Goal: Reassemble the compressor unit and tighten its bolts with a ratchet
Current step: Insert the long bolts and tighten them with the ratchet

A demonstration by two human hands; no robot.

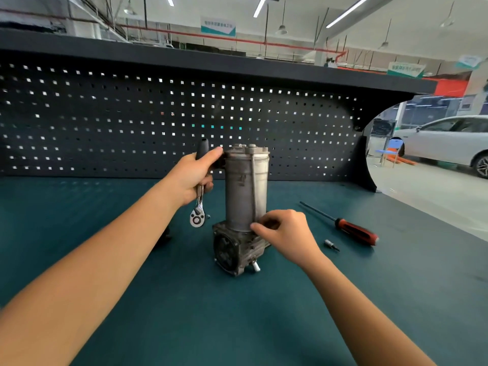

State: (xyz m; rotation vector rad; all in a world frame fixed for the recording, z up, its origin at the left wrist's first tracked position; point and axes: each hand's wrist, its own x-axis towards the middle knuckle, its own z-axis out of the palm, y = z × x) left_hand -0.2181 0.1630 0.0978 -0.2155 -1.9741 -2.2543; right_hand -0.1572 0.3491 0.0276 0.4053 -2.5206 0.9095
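The grey compressor unit (244, 196) stands upright on the green bench mat, a tall cylinder on a blocky base with a round end cover facing me. A long thin bolt (254, 186) runs down the cylinder's front. My left hand (194, 175) grips the ratchet (198, 212) by its black handle, head hanging down, and its thumb touches the cylinder's top left edge. My right hand (285, 232) has curled fingers at the bolt's lower end, where cylinder meets base. The bolt's tip is hidden by the fingers.
A red and black screwdriver (351, 228) lies on the mat to the right, with a small socket bit (331, 245) in front of it. A black pegboard (158, 122) closes off the back of the bench. The bench's right edge drops to the workshop floor.
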